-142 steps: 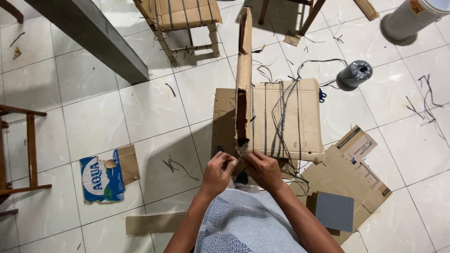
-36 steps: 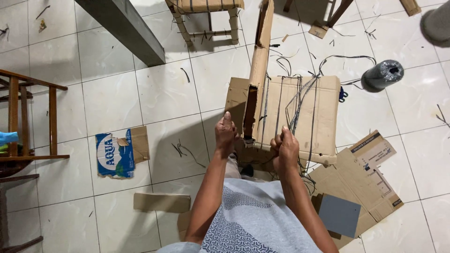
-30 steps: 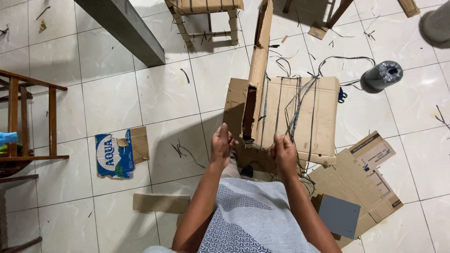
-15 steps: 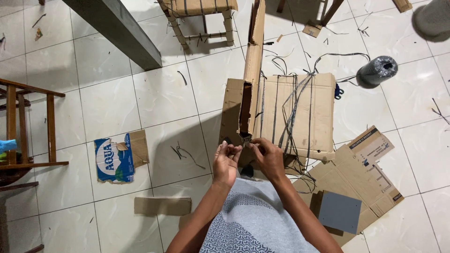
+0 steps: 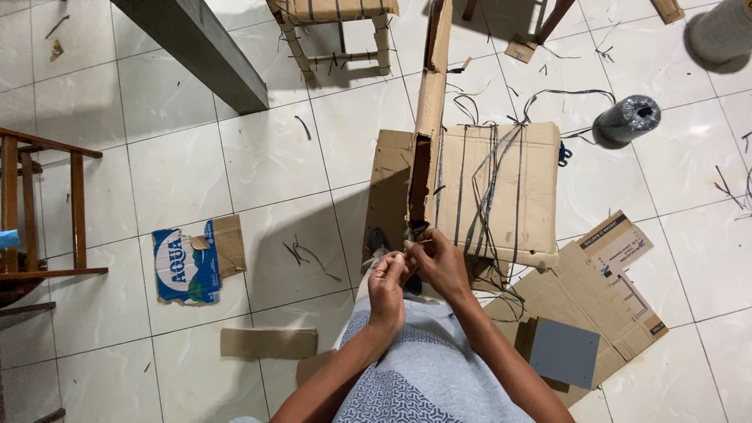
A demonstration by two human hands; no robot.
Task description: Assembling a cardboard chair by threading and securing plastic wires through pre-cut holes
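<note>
Head view, looking straight down: both hands meet close together just above the person's lap, at the near edge of a cardboard-wrapped piece (image 5: 493,192). Left hand (image 5: 386,286) is curled, fingertips pinched on a thin dark strap end (image 5: 419,241); right hand (image 5: 442,262) is closed around the same strap from the other side, apparently to keep it taut at the cardboard's corner. Exact grip under the fingers can't be made out. Just past the hands, several dark straps run lengthwise over the wrapped piece, likely binding the cardboard on, with a tall upright cardboard-covered part (image 5: 430,102) rising from its left side. Right of the hands, flat cardboard sheets (image 5: 603,290) and a grey square panel (image 5: 564,352) lie on the tiled floor (image 5: 266,157). Left of the hands sits a blue-and-white torn carton piece (image 5: 186,265). Farther off, up right, is a dark strap spool (image 5: 627,119), feeding loose strap; a wooden stool frame (image 5: 337,31) stands at the far top.
</note>
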